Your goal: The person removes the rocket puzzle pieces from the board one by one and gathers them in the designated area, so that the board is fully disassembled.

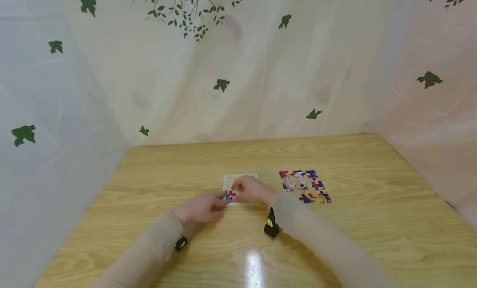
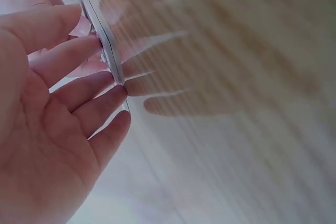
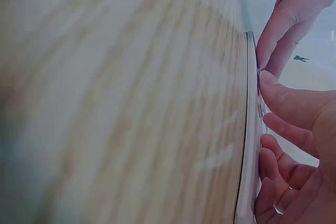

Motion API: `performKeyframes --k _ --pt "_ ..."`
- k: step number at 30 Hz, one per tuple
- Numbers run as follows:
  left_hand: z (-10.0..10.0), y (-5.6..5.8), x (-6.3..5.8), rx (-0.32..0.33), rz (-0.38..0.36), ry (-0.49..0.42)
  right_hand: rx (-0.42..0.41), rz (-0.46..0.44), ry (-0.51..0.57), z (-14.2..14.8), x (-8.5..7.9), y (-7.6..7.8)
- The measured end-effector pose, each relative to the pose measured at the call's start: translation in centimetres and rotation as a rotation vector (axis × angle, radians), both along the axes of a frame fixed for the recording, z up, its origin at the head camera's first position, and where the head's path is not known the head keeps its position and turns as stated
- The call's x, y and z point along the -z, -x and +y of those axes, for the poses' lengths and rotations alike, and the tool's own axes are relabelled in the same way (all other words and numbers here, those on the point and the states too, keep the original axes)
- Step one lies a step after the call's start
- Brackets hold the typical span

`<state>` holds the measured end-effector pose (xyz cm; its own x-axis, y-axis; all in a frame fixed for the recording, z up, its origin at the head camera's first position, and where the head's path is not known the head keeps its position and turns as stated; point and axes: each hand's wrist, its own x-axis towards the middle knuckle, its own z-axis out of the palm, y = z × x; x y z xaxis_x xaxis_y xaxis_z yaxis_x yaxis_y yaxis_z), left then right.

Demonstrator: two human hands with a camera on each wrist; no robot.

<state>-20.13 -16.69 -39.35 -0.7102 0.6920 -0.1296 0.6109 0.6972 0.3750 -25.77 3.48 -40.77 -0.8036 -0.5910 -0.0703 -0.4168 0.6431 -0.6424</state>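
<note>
In the head view, a shallow pale puzzle tray (image 1: pixel 240 175) lies on the table. Blue and red jigsaw pieces (image 1: pixel 230 195) sit in its near left corner. My left hand (image 1: pixel 203 207) touches that corner with nearly straight fingers; the left wrist view shows its fingertips (image 2: pixel 119 92) against the tray's edge (image 2: pixel 107 45). Over the tray, my right hand (image 1: pixel 250 188) has its thumb and forefinger bent around a red puzzle piece at its surface. In the right wrist view, the right thumb (image 3: pixel 286 93) meets the pieces just above the tray rim (image 3: pixel 251 119), partly hiding them.
To the right of the tray, several loose jigsaw pieces (image 1: pixel 302 185) lie in rough rows on the wooden table (image 1: pixel 179 168). A pale curtain (image 1: pixel 261 93) with leaf and bird prints surrounds the table's back and sides. A black wrist device (image 1: pixel 271 224) hangs under the right sleeve.
</note>
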Motion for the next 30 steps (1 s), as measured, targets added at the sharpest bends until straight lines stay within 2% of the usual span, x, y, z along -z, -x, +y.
performKeyframes --k 11,18,22,30 --pt "-0.19 0.02 -0.38 -0.013 0.006 0.045 0.009 -0.012 -0.011 -0.18 0.13 0.03" --pt "-0.27 -0.26 -0.18 -0.058 -0.023 0.02 -0.012 0.0 -0.016 -0.57 0.18 -0.02" --pt "-0.19 -0.25 -0.04 -0.062 -0.021 0.007 -0.024 0.017 -0.014 -0.65 0.32 0.03" --pt "-0.15 -0.3 0.08 -0.063 -0.015 0.003 -0.011 -0.03 0.075 -0.79 0.35 -0.42"
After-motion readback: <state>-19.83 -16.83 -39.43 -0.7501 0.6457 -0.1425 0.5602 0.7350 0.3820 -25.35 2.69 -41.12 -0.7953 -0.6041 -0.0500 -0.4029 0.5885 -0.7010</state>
